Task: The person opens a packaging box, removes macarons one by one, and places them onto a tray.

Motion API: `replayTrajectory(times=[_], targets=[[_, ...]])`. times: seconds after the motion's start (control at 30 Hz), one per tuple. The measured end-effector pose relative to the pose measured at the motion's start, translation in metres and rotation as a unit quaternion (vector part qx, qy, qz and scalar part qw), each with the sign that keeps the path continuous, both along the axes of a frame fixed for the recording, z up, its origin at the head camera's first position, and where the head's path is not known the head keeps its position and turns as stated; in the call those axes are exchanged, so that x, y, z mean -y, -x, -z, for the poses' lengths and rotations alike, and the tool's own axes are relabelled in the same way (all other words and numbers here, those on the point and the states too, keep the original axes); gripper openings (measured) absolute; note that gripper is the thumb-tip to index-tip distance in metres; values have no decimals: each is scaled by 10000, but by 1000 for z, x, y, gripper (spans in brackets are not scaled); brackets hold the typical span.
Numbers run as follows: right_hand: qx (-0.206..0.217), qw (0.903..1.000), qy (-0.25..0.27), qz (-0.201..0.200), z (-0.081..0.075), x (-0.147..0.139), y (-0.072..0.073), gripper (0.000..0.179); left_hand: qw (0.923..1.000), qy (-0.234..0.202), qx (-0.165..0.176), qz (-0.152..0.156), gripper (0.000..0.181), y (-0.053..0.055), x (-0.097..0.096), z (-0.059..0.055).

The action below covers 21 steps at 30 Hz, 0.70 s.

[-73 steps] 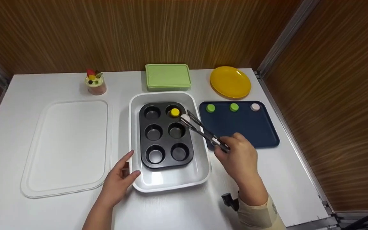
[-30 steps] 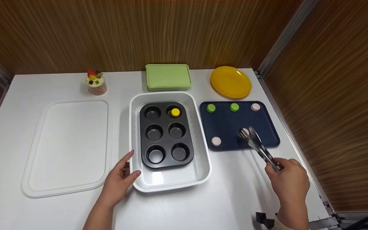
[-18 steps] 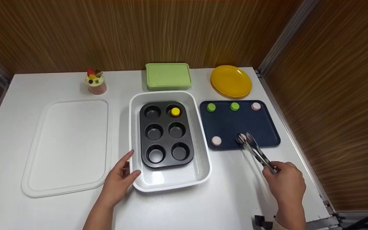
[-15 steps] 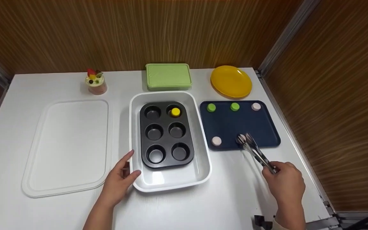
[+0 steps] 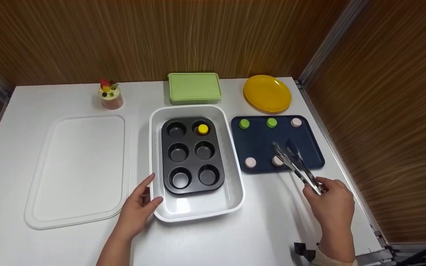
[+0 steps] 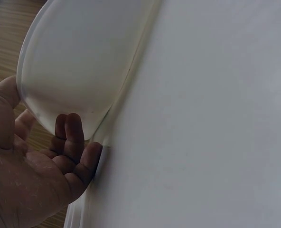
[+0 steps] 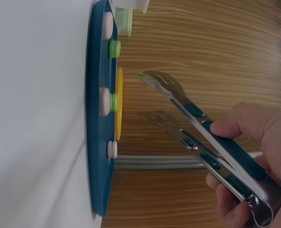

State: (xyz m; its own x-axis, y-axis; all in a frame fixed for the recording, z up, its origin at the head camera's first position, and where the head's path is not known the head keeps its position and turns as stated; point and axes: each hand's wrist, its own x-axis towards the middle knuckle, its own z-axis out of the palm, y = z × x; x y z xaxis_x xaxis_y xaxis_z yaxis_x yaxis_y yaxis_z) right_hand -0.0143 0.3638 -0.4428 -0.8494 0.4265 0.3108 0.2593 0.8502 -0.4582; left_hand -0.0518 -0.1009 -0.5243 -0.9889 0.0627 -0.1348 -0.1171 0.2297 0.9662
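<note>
My right hand grips metal tongs with dark inlays. Their arms stand apart with nothing between the tips, above the dark blue tray. Just below the tips, a pale pink macaron sits on the tray, partly covered by the tongs in the head view. Another pink macaron lies left of it. My left hand holds the left rim of a white bin, thumb over the edge. Inside the bin stands a black muffin tin; its back right cup holds a yellow macaron.
Along the tray's back edge sit a green macaron, a second green macaron and a pink macaron. Behind are a yellow plate, a green lidded box and a dessert cup. A white lid lies left.
The tongs have come from the tin's right side, holding a pink macaron, over to the tray. That macaron is now released at the tray's front; the tongs have risen clear. My left hand stays.
</note>
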Motion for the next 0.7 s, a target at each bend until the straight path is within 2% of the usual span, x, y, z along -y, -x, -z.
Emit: replayTrajectory(times=[0.1, 0.23, 0.5, 0.7], targets=[[-322, 9992, -102, -208, -3, 6, 8, 31, 10000, -53, 8, 11, 70, 0, 0, 1], [-519, 9975, -184, -436, -10, 16, 21, 27, 10000, -68, -8, 7, 71, 0, 0, 1], [-491, 9953, -346, -764, -23, 36, 46, 24, 10000, -59, 50, 17, 71, 1, -2, 0], [-550, 9911, -339, -1162, -25, 51, 65, 25, 9999, -102, 42, 36, 71, 1, 1, -1]])
